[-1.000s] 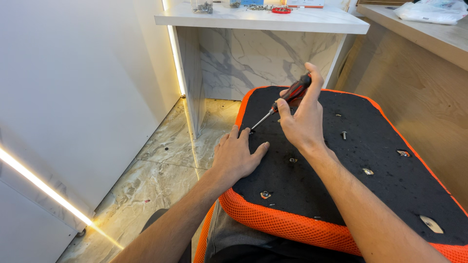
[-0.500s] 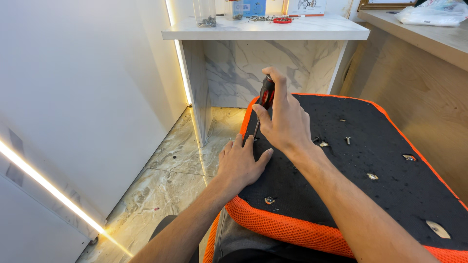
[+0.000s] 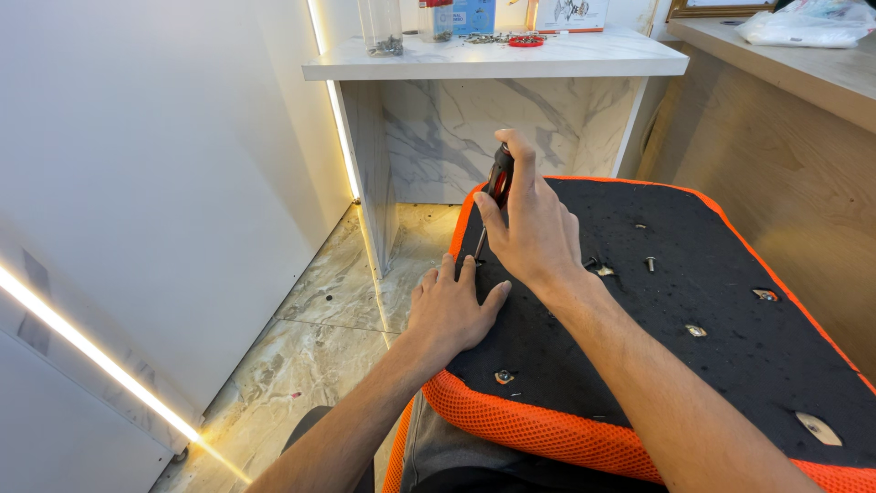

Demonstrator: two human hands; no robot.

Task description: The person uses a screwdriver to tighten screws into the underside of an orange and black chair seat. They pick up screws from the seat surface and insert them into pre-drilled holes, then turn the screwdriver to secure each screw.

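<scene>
- since a moment ago we have tipped the screwdriver [image 3: 495,194] from a slant to nearly upright, and our right hand [image 3: 529,233] has come round over its handle.
- our right hand's fingers are wrapped closed on the red and black handle, thumb up along it; the thin shaft runs down to a spot at the left edge of the seat cushion [image 3: 693,301], just past our left fingertips.
- our left hand [image 3: 452,310] lies flat and spread on the black underside, holding nothing, pressing the cushion steady.
- the cushion rests upside down across our lap, orange mesh rim towards us, with several screws and metal fittings [image 3: 695,330] scattered over the black fabric.
- to do this well, we judge the tip should sit square in the screw head, shaft in line with it, pressing down firmly while turning so it does not slip.
- we cannot tell whether the tip is seated; it is too small to see.
- beyond stands a marble-patterned table [image 3: 511,64].
</scene>
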